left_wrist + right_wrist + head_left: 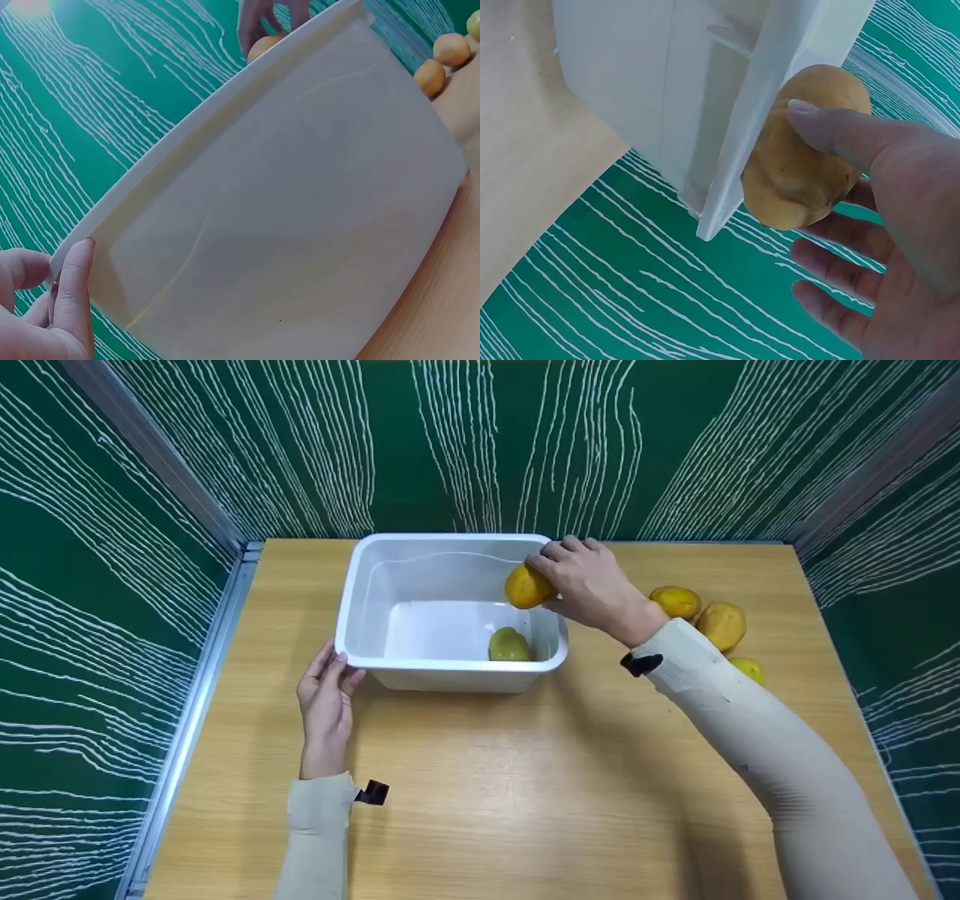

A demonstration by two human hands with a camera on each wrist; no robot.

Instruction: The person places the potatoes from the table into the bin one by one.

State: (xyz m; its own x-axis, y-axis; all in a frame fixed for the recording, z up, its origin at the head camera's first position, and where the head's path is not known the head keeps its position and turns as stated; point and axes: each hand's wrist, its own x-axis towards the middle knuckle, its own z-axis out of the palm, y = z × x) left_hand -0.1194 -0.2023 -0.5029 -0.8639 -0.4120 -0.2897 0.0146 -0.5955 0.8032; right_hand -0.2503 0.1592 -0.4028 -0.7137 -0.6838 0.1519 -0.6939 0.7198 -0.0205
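Note:
A white plastic tub [450,679] stands on the table, with one greenish-yellow mango [509,645] lying inside near its front right corner. My left hand [327,701] pinches the tub's rim at the front left corner; the left wrist view shows the thumb [75,281] against the outer wall. In my right hand [589,585] an orange-yellow mango [527,586] is held over the tub's right side. Seen from the right wrist, the thumb [840,131] lies across this mango [802,165], beside the rim, while the lower fingers are spread below.
Right of the tub, on the wooden table [465,810], lie a yellow mango [676,601], a larger one [722,625] and a greener one [748,669], partly behind the right sleeve. Green walls [390,450] with white wavy lines close the table in at the back and sides.

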